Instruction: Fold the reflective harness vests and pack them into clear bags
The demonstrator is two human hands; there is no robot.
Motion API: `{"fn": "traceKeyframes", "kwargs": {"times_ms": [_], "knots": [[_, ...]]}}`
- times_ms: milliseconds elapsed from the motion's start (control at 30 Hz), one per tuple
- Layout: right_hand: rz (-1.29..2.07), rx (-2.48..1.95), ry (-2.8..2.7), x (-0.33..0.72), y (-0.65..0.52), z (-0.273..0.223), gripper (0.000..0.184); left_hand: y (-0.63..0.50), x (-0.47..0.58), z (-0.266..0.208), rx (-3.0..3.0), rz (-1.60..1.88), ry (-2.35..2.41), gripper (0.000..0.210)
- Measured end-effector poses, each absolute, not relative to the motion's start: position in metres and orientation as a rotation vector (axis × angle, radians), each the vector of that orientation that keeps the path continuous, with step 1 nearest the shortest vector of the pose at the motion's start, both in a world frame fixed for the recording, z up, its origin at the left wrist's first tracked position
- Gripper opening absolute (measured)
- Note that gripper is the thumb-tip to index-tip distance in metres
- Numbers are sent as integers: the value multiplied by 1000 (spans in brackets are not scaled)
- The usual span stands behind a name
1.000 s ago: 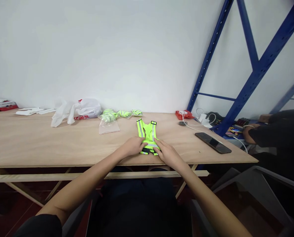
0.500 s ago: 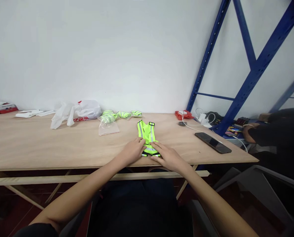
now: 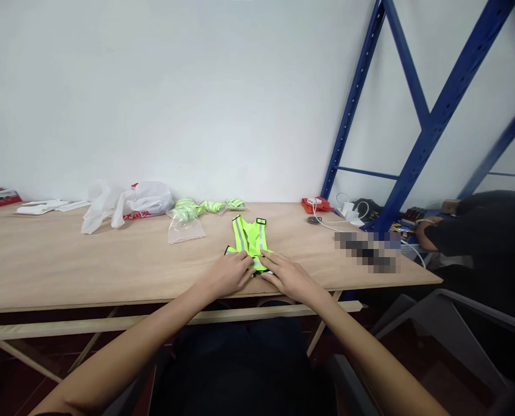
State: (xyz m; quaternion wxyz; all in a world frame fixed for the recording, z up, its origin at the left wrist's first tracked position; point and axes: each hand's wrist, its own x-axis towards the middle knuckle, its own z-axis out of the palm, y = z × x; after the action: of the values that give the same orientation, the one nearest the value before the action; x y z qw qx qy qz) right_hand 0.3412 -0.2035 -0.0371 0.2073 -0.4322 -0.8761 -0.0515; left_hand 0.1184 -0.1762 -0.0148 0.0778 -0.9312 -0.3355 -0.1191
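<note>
A neon-yellow reflective vest (image 3: pixel 252 236) with grey stripes and black strap buckles lies on the wooden table in front of me. My left hand (image 3: pixel 230 271) rests on its lower left part, fingers laid out over the fabric. On the lower right part lies my right hand (image 3: pixel 287 276), its fingers stretched and apart, pressing the cloth to the tabletop. Both hands cover some of the vest's lower band. A strap end sticks out to the left above my left hand.
Behind are a clear plastic bag (image 3: pixel 186 230), rolled yellow reflective bundles (image 3: pixel 213 206) and a white shopping bag (image 3: pixel 150 199). A red pouch (image 3: pixel 316 205) and cables lie back right, near the blue rack (image 3: pixel 413 159). A pixelated patch hides something at right. Another person's arm (image 3: pixel 426 234) is beyond.
My left hand has moved slightly left and flattened on the vest. The vest's left side is spread wider, and a strap end now shows there. The view has shifted a little.
</note>
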Motion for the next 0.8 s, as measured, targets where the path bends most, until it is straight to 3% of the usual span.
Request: {"fn": "traceKeyframes", "kwargs": {"times_ms": [333, 567, 800], "knots": [[-26, -1349, -2423, 339, -212, -30, 53, -187, 113, -23, -2706, -380, -1039, 58], [-17, -1372, -2433, 339, -214, -28, 47, -188, 113, -23, -2682, -326, -1076, 50], [-40, -1248, -2448, 350, -212, -28, 44, -180, 110, -29, -2686, -490, -947, 44]]}}
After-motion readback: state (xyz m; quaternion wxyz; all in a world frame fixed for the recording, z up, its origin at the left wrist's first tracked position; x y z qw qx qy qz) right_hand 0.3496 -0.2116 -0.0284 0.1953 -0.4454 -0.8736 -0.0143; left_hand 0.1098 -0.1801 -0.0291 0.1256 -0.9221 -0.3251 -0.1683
